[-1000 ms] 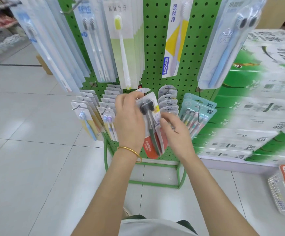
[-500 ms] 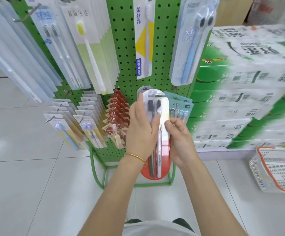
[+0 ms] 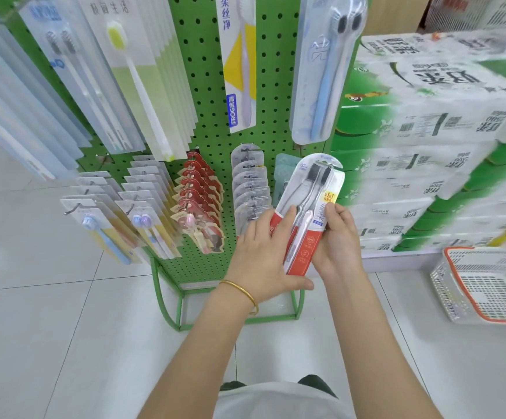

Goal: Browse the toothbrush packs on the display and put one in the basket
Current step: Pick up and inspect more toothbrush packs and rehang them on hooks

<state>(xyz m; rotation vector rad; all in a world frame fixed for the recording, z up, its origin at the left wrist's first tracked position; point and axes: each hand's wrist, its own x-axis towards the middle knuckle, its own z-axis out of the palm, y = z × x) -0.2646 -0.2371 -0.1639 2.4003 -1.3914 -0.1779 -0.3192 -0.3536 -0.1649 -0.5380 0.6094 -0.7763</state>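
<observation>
Toothbrush pack [image 3: 313, 189]: held in the air in front of the rack, tilted with its top toward 1 o'clock; two dark-bristled brushes are seen behind clear plastic, with a red card at the lower end.
Left hand [image 3: 264, 258]: laid over the lower front of the pack, the thumb tucked under its bottom edge, so the pack is clasped.
Right hand [image 3: 341, 240]: wrapped round the pack's right edge, the thumb pressed on the front.
Bracelet [image 3: 242, 290]: a gold band is worn on the left wrist.
Basket [image 3: 493, 285]: white mesh with an orange rim, set on the floor at 4 o'clock from the pack, well apart from it.
Rack [image 3: 209, 116]: green pegboard at 12 o'clock, hung with rows of packs.
Cartons [image 3: 427, 131]: stacked at 2 o'clock, blurred.
</observation>
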